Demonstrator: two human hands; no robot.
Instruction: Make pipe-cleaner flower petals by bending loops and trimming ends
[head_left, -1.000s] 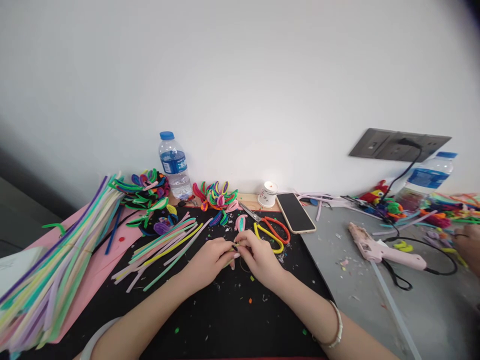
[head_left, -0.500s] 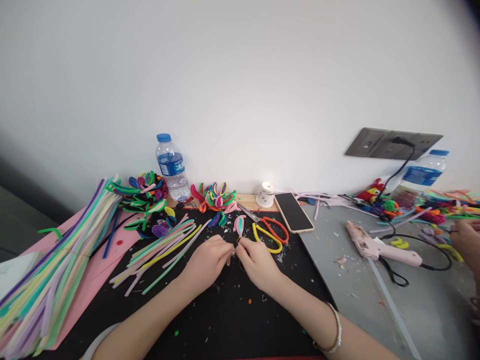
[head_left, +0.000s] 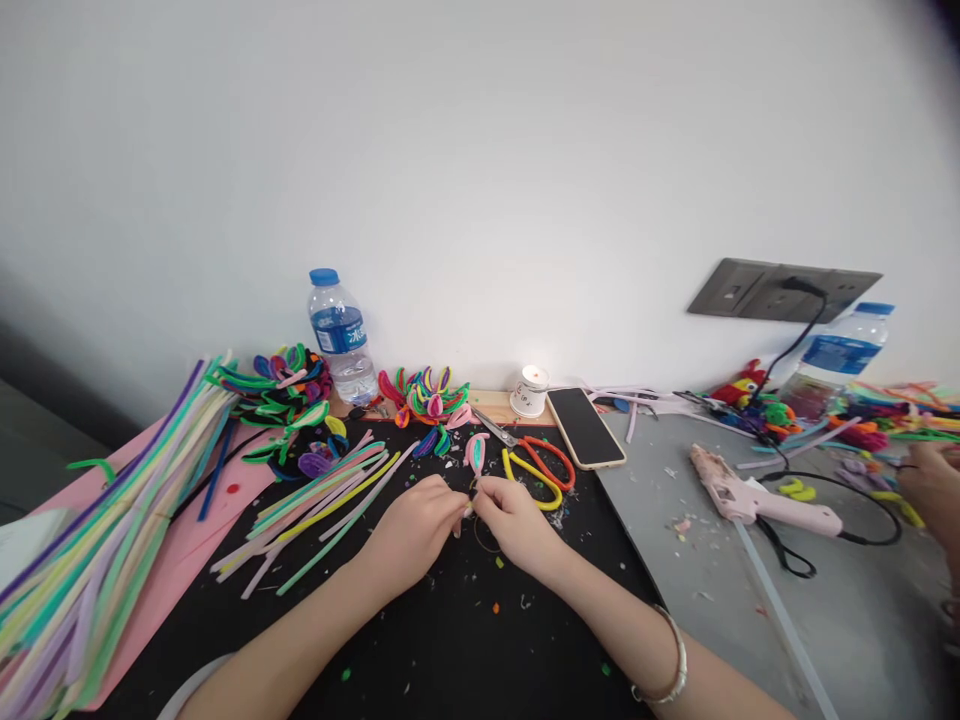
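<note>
My left hand [head_left: 424,525] and my right hand [head_left: 517,515] meet over the black mat [head_left: 465,650], fingertips pinched close together. Between them stands a small pipe-cleaner petal loop [head_left: 475,452], pink outside with a mint-green centre; its lower end is hidden in my fingers. Both hands are closed on it. A thin wire-like loop hangs below my right fingers. Just beyond the right hand lie scissors [head_left: 551,462] with one yellow and one orange handle. To the left of my left hand, cut pastel pipe cleaners [head_left: 322,510] are spread on the mat.
Finished pipe-cleaner flowers [head_left: 427,400], a water bottle [head_left: 341,340], a white paper cup [head_left: 529,392] and a phone [head_left: 586,428] line the wall. A long pipe-cleaner bundle [head_left: 127,520] lies left. Rightward are a pink glue gun [head_left: 765,500] with its cord and another person's hand [head_left: 930,490].
Both hands stay together at the petal loop, with only slight finger movement. The thin loop under the right fingers shows more clearly. The whole view has shifted a little.
</note>
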